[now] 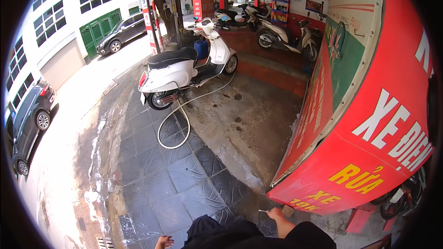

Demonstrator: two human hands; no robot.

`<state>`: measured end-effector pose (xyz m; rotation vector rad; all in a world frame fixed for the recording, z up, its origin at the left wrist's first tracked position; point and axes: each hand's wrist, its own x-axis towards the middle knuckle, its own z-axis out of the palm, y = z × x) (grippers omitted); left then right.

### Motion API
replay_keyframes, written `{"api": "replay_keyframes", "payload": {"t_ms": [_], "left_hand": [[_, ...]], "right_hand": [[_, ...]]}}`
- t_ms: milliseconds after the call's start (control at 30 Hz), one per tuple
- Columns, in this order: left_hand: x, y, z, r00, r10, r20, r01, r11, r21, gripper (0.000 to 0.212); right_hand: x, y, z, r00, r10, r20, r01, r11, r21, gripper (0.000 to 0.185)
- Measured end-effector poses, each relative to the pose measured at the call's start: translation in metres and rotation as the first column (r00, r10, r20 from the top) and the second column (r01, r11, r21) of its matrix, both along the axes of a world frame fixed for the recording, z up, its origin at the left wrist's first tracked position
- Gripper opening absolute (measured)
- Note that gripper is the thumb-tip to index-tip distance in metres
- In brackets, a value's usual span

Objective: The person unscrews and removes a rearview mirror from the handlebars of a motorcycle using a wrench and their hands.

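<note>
At the bottom of the head view, my left hand (165,241) hangs over the dark floor tiles with its fingers apart, holding nothing. My right hand (275,213) is closed on a small, thin white object (262,211), too small to name, just left of a brown block (287,211) at the foot of the red sign panel. Farther ahead stands a white scooter (174,72) with a black seat, well away from both hands. A pale hose (189,128) loops on the tiles behind it and runs beside it to the front wheel.
A large red sign panel (349,152) rises on the right. Several parked scooters, one cream (277,38), stand at the back near a blue shelf rack (280,7). A blue jerrycan (201,49) is behind the white scooter. Two dark cars (33,121) line the street at left.
</note>
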<state>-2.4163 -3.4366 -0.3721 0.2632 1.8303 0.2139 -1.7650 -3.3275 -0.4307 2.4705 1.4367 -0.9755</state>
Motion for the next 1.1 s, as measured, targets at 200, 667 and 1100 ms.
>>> {"api": "replay_keyframes", "payload": {"t_ms": [200, 667, 1100], "left_hand": [[0.04, 0.072, -0.001, 0.992, 0.11, 0.069, -0.101, 0.988, -0.12, 0.026], [0.207, 0.761, -0.037, 0.889, -0.452, -0.075, 0.423, 0.745, 0.516, 0.028], [0.291, 1.079, -0.02, 0.493, -0.811, -0.316, 0.829, 0.328, 0.453, 0.025]], "right_hand": [[-0.066, 0.323, 0.163, 0.939, 0.224, -0.261, -0.085, 0.886, 0.455, 0.04], [0.139, 0.357, 0.078, 0.75, -0.603, -0.273, 0.634, 0.772, 0.037, 0.036], [0.22, 0.509, 0.033, 0.217, -0.914, -0.342, 0.846, 0.351, -0.402, 0.033]]}}
